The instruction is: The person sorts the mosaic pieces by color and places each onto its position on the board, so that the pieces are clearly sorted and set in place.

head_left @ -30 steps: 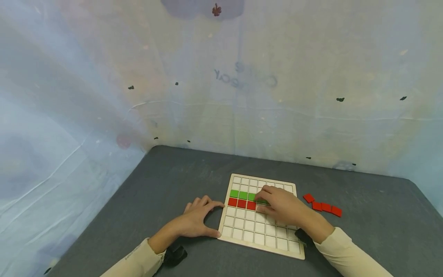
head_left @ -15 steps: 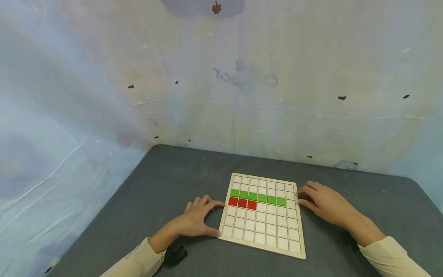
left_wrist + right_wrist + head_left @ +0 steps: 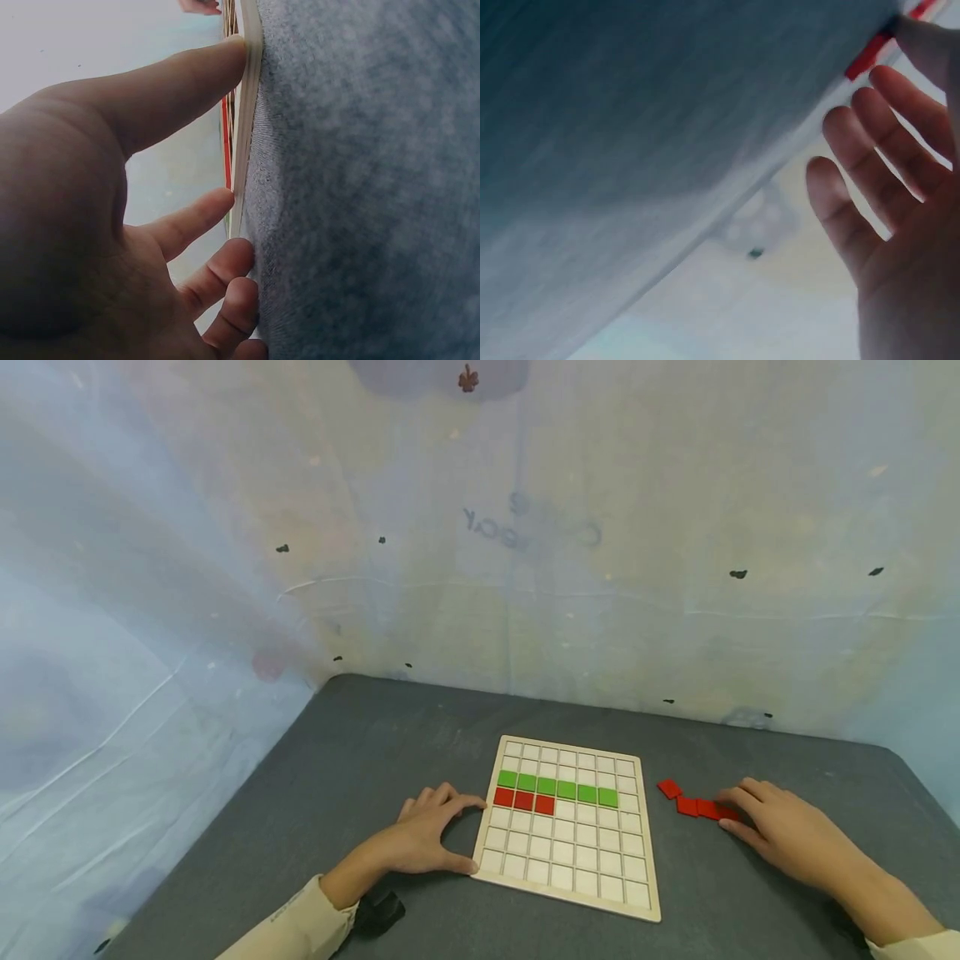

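A pale wooden grid board (image 3: 555,881) lies on the dark table. One row holds several green tiles (image 3: 566,789), and the row nearer the person holds three red tiles (image 3: 524,800) at its left end. My left hand (image 3: 420,833) spreads its thumb and index finger against the board's left edge; the left wrist view shows both tips at the wooden side (image 3: 244,127). To the right of the board, my right hand (image 3: 795,831) reaches down over a short line of loose red tiles (image 3: 687,806). Its thumb and fingertips are at the rightmost tile, which they partly hide.
The grey cloth-covered table (image 3: 390,735) runs back to a pale draped sheet (image 3: 600,635) with dark specks. Dark wrist straps (image 3: 378,914) sit below the cream sleeves (image 3: 300,922).
My right hand has moved from above the board, past its right edge, to the loose red tiles, uncovering the full green row. My left hand has stayed at the board's edge.
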`<state>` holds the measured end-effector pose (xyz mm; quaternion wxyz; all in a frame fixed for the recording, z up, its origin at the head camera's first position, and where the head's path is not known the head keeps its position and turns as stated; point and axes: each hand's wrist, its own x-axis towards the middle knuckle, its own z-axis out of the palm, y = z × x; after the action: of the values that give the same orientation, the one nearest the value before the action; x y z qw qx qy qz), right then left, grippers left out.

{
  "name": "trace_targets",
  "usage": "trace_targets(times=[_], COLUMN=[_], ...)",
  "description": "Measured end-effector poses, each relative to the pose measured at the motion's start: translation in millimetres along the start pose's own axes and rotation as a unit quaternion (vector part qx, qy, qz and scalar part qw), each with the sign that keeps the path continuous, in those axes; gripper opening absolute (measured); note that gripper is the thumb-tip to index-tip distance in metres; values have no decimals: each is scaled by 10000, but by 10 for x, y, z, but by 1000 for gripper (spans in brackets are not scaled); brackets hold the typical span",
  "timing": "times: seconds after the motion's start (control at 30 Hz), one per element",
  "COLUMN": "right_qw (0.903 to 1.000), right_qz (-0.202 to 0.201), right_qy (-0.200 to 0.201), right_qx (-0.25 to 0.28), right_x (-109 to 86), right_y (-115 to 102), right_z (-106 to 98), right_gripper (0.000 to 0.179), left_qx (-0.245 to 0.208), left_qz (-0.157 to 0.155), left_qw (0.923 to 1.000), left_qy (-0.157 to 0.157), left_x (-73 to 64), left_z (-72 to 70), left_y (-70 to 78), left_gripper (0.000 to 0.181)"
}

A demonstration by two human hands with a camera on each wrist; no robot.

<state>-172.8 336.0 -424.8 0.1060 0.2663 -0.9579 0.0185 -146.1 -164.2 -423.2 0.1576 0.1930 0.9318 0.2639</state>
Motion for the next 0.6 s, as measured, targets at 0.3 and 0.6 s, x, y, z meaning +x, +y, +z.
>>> trace_targets(times=[0.3, 0.6], right_qw=[9915, 9927], right_qz=[865, 756], right_qy=[-513, -509], right_qx=[831, 787], right_x=[-123, -110], right_y=[144, 34], right_z=[33, 65], right_gripper=[47, 28], left_qx=[-46, -55], left_qz=[128, 94], left_qw=[9999, 9999], left_qy=[-4, -21], left_x=[-2, -22], left_z=[-24, -27], left_y=[-1, 5], left_gripper=[80, 81])
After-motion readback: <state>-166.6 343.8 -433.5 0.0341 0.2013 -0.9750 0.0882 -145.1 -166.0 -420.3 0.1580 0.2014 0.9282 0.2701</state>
